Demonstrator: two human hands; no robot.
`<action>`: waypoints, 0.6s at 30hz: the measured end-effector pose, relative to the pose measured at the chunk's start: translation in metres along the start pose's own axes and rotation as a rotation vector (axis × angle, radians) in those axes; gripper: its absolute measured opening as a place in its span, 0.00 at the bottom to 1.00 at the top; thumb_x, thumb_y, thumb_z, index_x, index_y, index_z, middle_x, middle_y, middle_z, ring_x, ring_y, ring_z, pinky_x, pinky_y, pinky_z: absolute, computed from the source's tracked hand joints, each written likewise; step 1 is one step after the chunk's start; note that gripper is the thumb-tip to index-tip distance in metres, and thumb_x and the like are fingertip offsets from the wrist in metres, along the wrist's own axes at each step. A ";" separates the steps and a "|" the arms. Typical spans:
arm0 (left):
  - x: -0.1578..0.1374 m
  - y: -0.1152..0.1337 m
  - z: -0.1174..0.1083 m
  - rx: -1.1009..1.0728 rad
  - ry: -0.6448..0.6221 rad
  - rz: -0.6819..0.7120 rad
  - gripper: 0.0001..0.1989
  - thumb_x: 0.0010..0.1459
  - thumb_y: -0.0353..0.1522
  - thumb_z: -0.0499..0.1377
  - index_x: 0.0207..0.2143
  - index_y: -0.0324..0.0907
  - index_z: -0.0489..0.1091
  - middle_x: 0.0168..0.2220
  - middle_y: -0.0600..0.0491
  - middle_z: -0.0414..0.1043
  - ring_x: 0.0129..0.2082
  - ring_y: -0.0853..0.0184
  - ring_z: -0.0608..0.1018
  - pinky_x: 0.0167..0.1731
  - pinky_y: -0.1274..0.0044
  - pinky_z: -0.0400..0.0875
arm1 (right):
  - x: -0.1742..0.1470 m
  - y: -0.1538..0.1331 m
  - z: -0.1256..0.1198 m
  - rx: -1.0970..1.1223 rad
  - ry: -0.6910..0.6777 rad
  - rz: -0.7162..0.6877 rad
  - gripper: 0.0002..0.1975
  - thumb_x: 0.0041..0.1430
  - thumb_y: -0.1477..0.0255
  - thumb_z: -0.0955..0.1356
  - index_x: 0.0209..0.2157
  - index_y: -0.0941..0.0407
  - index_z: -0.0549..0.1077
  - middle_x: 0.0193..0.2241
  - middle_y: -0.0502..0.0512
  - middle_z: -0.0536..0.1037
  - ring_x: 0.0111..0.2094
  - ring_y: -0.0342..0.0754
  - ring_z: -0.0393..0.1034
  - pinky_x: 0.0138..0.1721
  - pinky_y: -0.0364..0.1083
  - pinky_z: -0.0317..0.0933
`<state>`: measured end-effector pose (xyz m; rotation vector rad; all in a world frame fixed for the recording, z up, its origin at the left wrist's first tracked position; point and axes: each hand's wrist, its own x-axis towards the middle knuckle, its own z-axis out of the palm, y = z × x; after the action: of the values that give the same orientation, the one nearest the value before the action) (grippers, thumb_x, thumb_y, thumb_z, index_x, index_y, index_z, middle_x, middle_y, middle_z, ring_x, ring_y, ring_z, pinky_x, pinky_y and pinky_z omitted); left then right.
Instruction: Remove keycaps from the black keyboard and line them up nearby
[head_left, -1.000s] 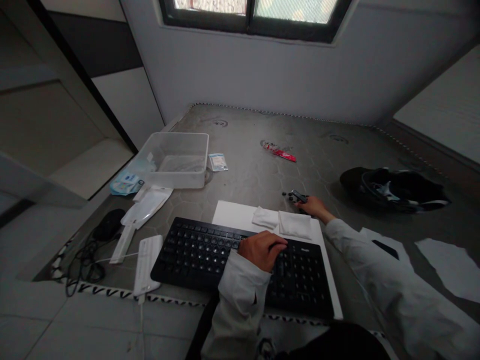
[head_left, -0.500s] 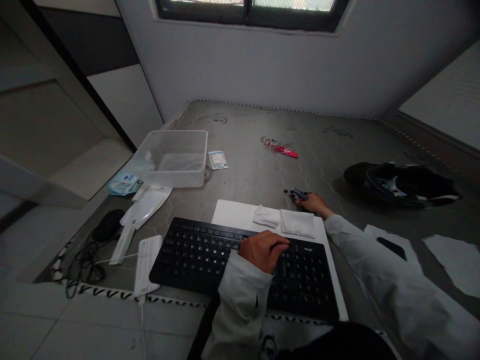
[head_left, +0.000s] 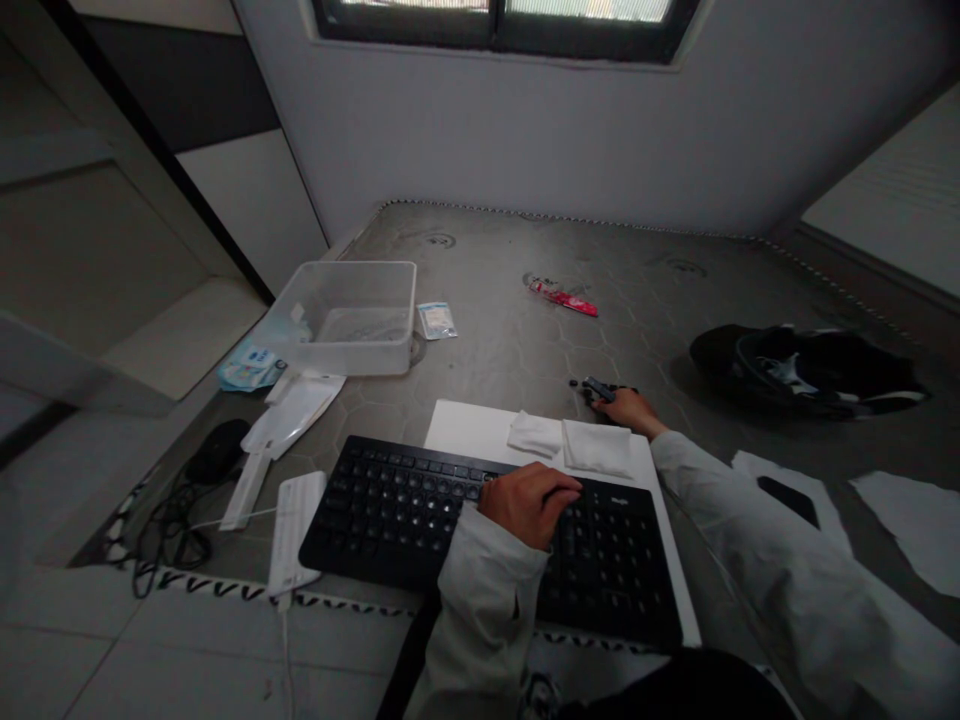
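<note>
A black keyboard (head_left: pixel 390 515) lies slantwise in front of me, on top of a white sheet or board (head_left: pixel 465 425). Over its middle rests my left hand (head_left: pixel 525 503), fingers curled and thumb drawn in toward the index finger; whatever may be pinched there is hidden. Beyond the keyboard's upper right, my right hand (head_left: pixel 631 408) is down on the grey mat, its fingers closed on a small dark grey tool (head_left: pixel 598 389). Small black pieces (head_left: pixel 574 383) lie by its tip. Two folded white cloths (head_left: pixel 598 447) sit between the hands, on the white sheet.
A clear plastic box (head_left: pixel 352 357) stands at left, near a blue packet (head_left: pixel 249 368) and a small sachet (head_left: pixel 437 320). A mouse (head_left: pixel 217 450), a white power strip (head_left: pixel 296 530) and cables lie left. Farther off are a red item (head_left: pixel 564 298) and a black helmet-like object (head_left: pixel 810 370).
Almost nothing differs. Both hands keep the same place and grip, and the whole view has shifted very slightly.
</note>
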<state>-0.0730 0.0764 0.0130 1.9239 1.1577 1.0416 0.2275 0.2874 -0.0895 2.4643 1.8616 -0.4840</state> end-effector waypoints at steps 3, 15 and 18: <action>0.000 0.000 0.000 0.006 0.001 -0.005 0.07 0.61 0.33 0.59 0.39 0.46 0.77 0.38 0.55 0.80 0.37 0.68 0.79 0.37 0.79 0.72 | -0.002 -0.001 0.000 0.002 0.010 -0.008 0.24 0.52 0.55 0.69 0.42 0.59 0.79 0.39 0.68 0.79 0.39 0.57 0.75 0.37 0.47 0.65; -0.001 -0.002 0.002 0.009 0.009 0.006 0.07 0.61 0.33 0.59 0.39 0.45 0.77 0.38 0.55 0.80 0.38 0.68 0.79 0.37 0.79 0.72 | -0.008 -0.006 -0.004 0.004 0.020 0.004 0.24 0.53 0.55 0.68 0.44 0.59 0.79 0.41 0.67 0.79 0.41 0.58 0.75 0.36 0.47 0.65; -0.001 -0.001 0.002 0.014 0.010 -0.008 0.07 0.61 0.33 0.59 0.39 0.46 0.77 0.38 0.55 0.80 0.37 0.68 0.79 0.37 0.78 0.72 | -0.007 -0.007 -0.003 0.003 0.024 -0.004 0.27 0.53 0.52 0.67 0.43 0.60 0.79 0.40 0.68 0.79 0.40 0.59 0.75 0.36 0.48 0.65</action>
<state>-0.0723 0.0757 0.0108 1.9257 1.1798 1.0424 0.2203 0.2832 -0.0833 2.4803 1.8761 -0.4601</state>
